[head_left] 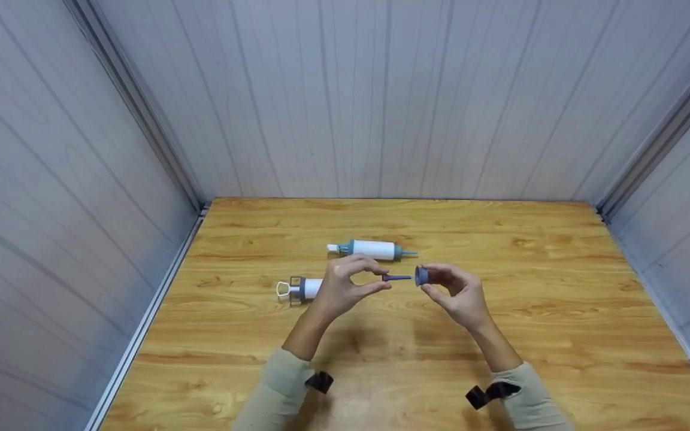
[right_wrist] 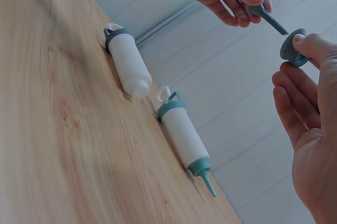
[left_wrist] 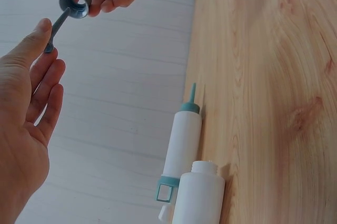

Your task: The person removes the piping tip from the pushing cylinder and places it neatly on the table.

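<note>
My left hand (head_left: 345,286) pinches a slim grey-blue nozzle (head_left: 400,277) by its wider end, between thumb and fingertips. Facing it, my right hand (head_left: 463,293) holds a grey-blue ring-shaped screw cap (head_left: 421,276) by its rim. A small gap separates the nozzle's tip from the cap in the head view. Below, a white tube (left_wrist: 198,197) with a bare threaded neck lies on the table; its grey collar and white pull handle (head_left: 284,290) show left of my left wrist. My left hand partly hides this tube in the head view.
Behind my hands lies a second white tube (head_left: 374,249) with teal ends, its thin teal nozzle (right_wrist: 209,186) attached. The wood-grain table (head_left: 560,311) is bounded by pale panel walls (head_left: 357,96) at the back and sides.
</note>
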A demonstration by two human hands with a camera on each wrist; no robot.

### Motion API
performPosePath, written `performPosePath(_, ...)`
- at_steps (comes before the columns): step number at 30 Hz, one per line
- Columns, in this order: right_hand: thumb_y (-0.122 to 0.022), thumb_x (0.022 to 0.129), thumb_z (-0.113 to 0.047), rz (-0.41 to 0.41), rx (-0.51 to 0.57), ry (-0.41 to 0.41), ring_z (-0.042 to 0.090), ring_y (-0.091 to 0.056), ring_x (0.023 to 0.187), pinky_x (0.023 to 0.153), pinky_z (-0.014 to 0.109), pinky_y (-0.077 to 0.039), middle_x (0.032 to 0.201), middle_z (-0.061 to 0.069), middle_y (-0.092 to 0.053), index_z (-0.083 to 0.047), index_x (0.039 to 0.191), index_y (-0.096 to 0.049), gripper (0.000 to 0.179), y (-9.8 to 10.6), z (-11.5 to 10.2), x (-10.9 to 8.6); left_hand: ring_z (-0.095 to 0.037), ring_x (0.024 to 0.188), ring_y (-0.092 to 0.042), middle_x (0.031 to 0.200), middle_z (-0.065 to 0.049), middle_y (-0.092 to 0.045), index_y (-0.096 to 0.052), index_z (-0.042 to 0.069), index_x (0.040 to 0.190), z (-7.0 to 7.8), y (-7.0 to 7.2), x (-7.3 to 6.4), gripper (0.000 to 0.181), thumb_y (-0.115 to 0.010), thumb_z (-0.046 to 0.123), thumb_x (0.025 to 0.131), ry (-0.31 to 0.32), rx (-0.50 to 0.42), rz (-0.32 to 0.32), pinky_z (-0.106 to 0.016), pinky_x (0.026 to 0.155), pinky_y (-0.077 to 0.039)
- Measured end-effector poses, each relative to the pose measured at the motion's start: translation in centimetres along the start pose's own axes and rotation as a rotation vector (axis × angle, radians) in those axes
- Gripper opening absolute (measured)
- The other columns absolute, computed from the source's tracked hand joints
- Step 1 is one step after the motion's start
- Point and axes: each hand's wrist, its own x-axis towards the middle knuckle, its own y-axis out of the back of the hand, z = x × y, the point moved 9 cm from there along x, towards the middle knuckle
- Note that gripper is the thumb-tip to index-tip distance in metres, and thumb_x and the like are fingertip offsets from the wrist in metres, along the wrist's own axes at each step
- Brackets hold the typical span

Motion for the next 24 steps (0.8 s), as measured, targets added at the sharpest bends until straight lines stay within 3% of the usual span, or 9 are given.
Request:
performPosePath(9,-0.066,0.081,0.023,0.004,0.013,0.009,0.013,-0.072,0.096,0.084,0.022,-0.06,0.11,0.006,-0.076,0.018,0.116,-0.063,0.036,1.1,-0.2,-0.1,-0.013,0.091,-0.073,0.096,0.0,-0.077,-0.078,0.012,0.098,-0.1,-0.3,0.4,0.019,-0.083,0.023,0.083,0.012,0.001,-0.004,-0.027,0.085,-0.06)
performPosePath(16,-0.064,0.079,0.027,0.01,0.011,0.047,0.014,-0.072,0.097,0.084,0.022,-0.06,0.112,0.01,-0.075,0.019,0.116,-0.062,0.038,2.5,-1.0,0.0,-0.014,0.089,-0.073,0.096,-0.001,-0.077,-0.079,0.014,0.1,0.4,-0.6,1.3,0.02,-0.084,0.016,0.081,-0.012,-0.011,0.014,-0.032,0.082,-0.061)
performPosePath(24,-0.065,0.078,0.026,0.042,-0.025,0.044,0.013,-0.073,0.097,0.084,0.021,-0.06,0.111,0.008,-0.076,0.02,0.116,-0.062,0.038,4.4,-1.4,0.0,-0.015,0.091,-0.073,0.097,-0.002,-0.077,-0.078,0.014,0.101,0.7,-1.2,2.0,0.019,-0.082,0.021,0.084,-0.036,-0.037,-0.001,-0.031,0.083,-0.061)
